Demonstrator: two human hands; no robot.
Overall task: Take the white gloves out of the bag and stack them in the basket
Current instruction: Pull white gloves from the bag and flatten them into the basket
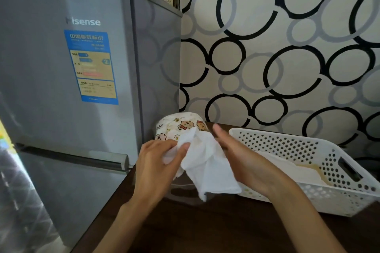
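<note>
Mid-pull on one white glove (207,162), hanging out of the cartoon-print bag (181,127) at about 12 o'clock from the hands. Left hand (158,162) pinching the glove's upper edge between thumb and fingers; right hand (242,160) laid flat against its right side, fingers straight, not clamped on anything. Probably best to get the whole glove clear of the bag mouth first, then smooth it flat between both hands before swinging over. Basket (308,203) sitting at 3 o'clock, near wall just beside the right hand, already holding a layer of white gloves (292,168) with a yellowish edge. Short hop, but needs lifting over that perforated rim. Fridge (67,80) crowding 9 o'clock and wall close behind, so open room only toward 6 o'clock on the dark desk (226,228).
</note>
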